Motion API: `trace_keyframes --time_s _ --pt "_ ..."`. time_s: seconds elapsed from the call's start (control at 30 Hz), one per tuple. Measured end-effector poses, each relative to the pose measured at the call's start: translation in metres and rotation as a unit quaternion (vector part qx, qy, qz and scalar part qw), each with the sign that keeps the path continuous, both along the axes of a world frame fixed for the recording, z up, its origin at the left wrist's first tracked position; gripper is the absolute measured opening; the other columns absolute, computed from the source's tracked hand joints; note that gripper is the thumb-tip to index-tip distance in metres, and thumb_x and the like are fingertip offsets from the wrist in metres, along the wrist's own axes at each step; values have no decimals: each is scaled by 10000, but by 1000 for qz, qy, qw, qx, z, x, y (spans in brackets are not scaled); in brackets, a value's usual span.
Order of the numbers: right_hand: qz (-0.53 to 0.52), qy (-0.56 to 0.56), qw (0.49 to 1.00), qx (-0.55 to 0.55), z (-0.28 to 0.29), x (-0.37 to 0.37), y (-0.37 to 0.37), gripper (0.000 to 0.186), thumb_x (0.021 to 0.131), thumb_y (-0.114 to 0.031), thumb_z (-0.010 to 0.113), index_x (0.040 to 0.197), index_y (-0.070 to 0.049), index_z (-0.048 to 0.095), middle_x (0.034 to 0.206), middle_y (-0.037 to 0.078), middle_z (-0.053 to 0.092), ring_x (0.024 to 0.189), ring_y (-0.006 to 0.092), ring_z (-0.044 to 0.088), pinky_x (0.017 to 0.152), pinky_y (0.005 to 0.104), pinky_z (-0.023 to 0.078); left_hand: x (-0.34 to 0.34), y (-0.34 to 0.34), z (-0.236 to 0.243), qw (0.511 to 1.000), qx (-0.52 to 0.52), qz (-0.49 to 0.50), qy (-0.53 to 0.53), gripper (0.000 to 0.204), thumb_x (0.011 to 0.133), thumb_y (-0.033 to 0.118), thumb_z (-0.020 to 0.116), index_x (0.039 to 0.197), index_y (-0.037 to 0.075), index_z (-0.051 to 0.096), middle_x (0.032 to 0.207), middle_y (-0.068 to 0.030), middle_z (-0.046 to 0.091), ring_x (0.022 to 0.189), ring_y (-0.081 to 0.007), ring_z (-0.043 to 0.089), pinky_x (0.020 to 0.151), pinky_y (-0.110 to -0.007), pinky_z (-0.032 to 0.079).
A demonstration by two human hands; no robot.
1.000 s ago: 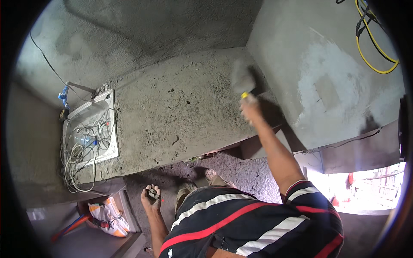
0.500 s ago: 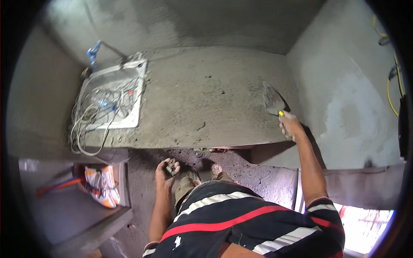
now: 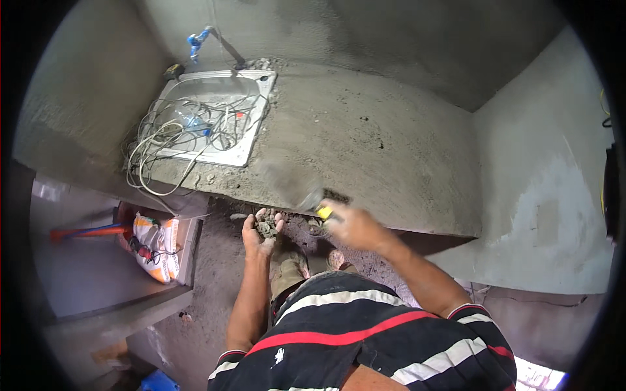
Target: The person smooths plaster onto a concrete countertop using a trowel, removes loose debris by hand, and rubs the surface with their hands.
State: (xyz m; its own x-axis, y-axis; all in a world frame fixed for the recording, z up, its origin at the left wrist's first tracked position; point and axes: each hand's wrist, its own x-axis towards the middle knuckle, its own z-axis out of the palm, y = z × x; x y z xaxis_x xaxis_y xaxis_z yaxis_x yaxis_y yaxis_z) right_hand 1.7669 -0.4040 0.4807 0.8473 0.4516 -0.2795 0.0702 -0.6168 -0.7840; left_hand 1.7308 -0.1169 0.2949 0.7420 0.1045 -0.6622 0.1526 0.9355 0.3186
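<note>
Trowel (image 3: pixel 306 193) is by the front edge of the counter (image 3: pixel 404 150), gripped by the right hand (image 3: pixel 355 227). The left hand (image 3: pixel 258 244) cups its fingers around grey lumps (image 3: pixel 267 228). The counter runs wide between the sink (image 3: pixel 256 124) and right wall (image 3: pixel 521 163).

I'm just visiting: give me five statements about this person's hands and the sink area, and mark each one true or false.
1. The right hand grips a trowel. True.
2. The left hand is empty. False: it cups grey lumps.
3. Tangled cable lies in the sink. True.
4. The tap is yellow. False: it is blue.
5. The shirt is striped. True.
</note>
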Motion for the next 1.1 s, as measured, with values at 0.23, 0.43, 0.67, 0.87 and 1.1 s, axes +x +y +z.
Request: trace_keyframes --time_s 0.23,0.43,0.67,0.87,1.1 --pt "-392 40 918 33 7 98 -176 604 987 -176 606 1565 -89 455 735 -11 535 551 79 471 465 267 403 -31 57 -11 999 2 31 -37 342 1023 335 537 1159 48 666 1139 -166 728 1009 -385 714 874 -533 598" --pt "-279 209 924 158 -65 122 -253 402 1001 -158 606 1393 -82 567 1129 68 715 889 187 697 677 367 586 -29 54 -41 999 -28 -26 -25 298 1007 283 565 1127 34 678 1148 -189 718 1069 -406 681 914 -523 573" --pt "19 -43 999 -24 -28 25 -2 486 891 -266 626 1320 -38 650 977 267 733 912 412 726 848 492 568 -11 50 -49 999 -32 -11 25 385 1029 329 517 1221 32 667 1273 -198 689 1193 -421 638 991 -555 541" --pt "-134 -70 988 36 -26 26 -73 547 918 -273 639 1428 -85 574 1114 246 728 963 384 731 871 472 567 12 56 -41 999 -30 -34 -17 401 1023 327 526 1242 19 660 1298 -202 679 1242 -416 617 1035 -553 535" --pt "-457 -40 887 -61 -11 -17 -308 548 974 -249 649 1491 -104 538 837 46 656 654 134 576 605 333 495 3 48 -58 998 -11 -59 -13 399 1026 325 539 1255 20 655 1292 -191 680 1210 -409 630 984 -549 553"
